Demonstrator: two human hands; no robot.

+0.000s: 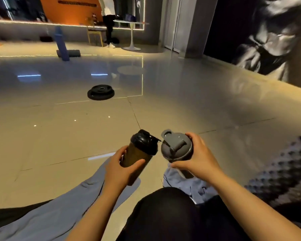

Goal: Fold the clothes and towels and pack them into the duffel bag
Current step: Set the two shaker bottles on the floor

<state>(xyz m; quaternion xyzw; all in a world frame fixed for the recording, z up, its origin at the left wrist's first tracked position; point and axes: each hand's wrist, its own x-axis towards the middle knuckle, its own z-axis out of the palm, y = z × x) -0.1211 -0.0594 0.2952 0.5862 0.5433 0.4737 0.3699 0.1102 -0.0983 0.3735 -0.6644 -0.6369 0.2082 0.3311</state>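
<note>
Knees in black sit at the bottom, with soft blue-grey clothes lying limp on the floor beside them; likely light and floppy, best lifted by an edge. Just above, the left hand wraps a dark bottle and the right hand wraps a grey-lidded bottle. No duffel bag shows. Beyond, glossy tile floor, weight plates, and a far table.
</note>
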